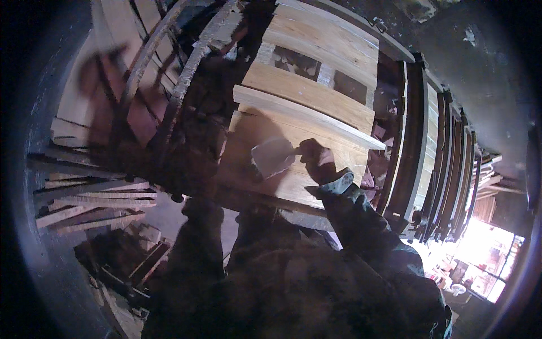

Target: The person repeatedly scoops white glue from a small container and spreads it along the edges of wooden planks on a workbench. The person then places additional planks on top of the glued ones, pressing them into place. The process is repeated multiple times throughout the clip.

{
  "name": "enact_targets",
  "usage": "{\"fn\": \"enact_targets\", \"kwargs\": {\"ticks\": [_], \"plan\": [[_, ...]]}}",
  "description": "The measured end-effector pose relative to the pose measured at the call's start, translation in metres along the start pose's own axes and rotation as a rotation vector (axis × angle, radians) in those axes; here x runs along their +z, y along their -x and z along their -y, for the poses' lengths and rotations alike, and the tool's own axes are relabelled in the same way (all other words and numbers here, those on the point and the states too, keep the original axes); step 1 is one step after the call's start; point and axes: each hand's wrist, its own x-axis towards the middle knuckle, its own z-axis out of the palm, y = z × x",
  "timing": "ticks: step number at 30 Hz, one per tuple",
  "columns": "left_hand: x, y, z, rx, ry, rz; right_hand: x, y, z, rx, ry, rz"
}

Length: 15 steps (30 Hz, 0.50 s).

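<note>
My right hand (317,161) is closed around the narrow end of a scraper with a broad, pale-grey blade (274,157). The blade is over the wide wooden panel (339,150) in front of me; whether it touches the wood I cannot tell. A raised strip of wood (307,116) crosses the panel just beyond the hand. Farther off, the wooden panel with two rectangular openings (322,28) continues the same row of boards. Shadow darkens the near left part of the work. My left hand does not show.
Several frames of boards and dark bars (423,141) stand in a row at the right. Rusty metal bars (186,85) rise at the upper left. Cut wood strips (104,198) are stacked at the left, above a heap of offcuts (147,234). Bright daylight enters at the lower right.
</note>
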Motion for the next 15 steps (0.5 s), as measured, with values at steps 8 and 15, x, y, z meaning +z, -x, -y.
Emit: {"fn": "enact_targets", "kwargs": {"ticks": [8,15], "plan": [[0.016,0.106,-0.083,-0.478,0.22,0.212,-0.035,-0.008,-0.011,-0.063,-0.055,0.221],[0.065,0.105,-0.04,-0.366,-0.26,0.389,-0.061,0.011,-0.03,-0.319,0.177,0.164]]}}
